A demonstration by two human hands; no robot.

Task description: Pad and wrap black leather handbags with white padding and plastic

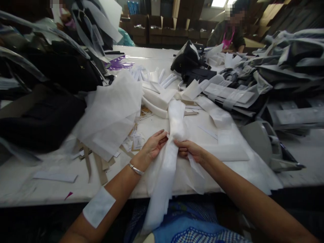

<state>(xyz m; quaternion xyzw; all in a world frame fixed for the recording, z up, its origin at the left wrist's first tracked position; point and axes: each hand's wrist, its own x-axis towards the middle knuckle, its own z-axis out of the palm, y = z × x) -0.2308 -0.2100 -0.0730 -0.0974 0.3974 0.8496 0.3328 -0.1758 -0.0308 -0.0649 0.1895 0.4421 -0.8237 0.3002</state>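
Observation:
A long strip of thin white packing foam (168, 165) runs from the middle of the table over its front edge, bunched at the middle. My right hand (188, 150) pinches the bunched part between thumb and fingers, and a loose white flap hangs below that hand. From the other side, my left hand (155, 145) has its fingers curled at the strip's edge, thumb and forefinger together against it. Just beyond the hands lie curved padded white pieces (155, 104). White sheets (113, 111) are stacked left of the left hand.
Black bags (40, 118) crowd the left side. More wrapped bags (291, 67) pile up at right, and a black bag (186, 60) sits farther back. Paper scraps and tan strips (100, 165) litter the table (20, 189). A co-worker (227, 37) is across the table.

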